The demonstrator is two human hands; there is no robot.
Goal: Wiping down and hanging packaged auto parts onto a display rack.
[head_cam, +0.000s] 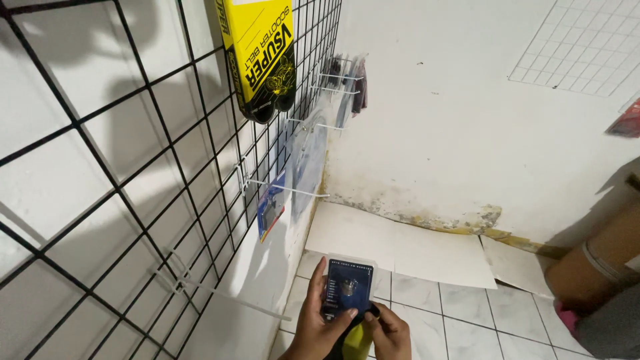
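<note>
A small blue blister pack [348, 288] with a round metal part under clear plastic is held upright near the bottom of the view. My left hand [315, 324] grips its left edge and lower side, thumb on the front. My right hand [391, 331] pinches its lower right corner. A yellow-green object [358, 340] shows just below the pack between my hands; what it is cannot be told. An empty white hook [220, 295] sticks out of the black wire grid [120, 193] to the left of my hands.
The grid panel on the left wall carries a yellow and black belt sleeve [261, 57], a blue carded item [271, 212] and clear packets [308, 157] on white hooks. White boards [400, 247] lean on the stained back wall. A brown cardboard roll [600, 257] stands at right over white floor tiles.
</note>
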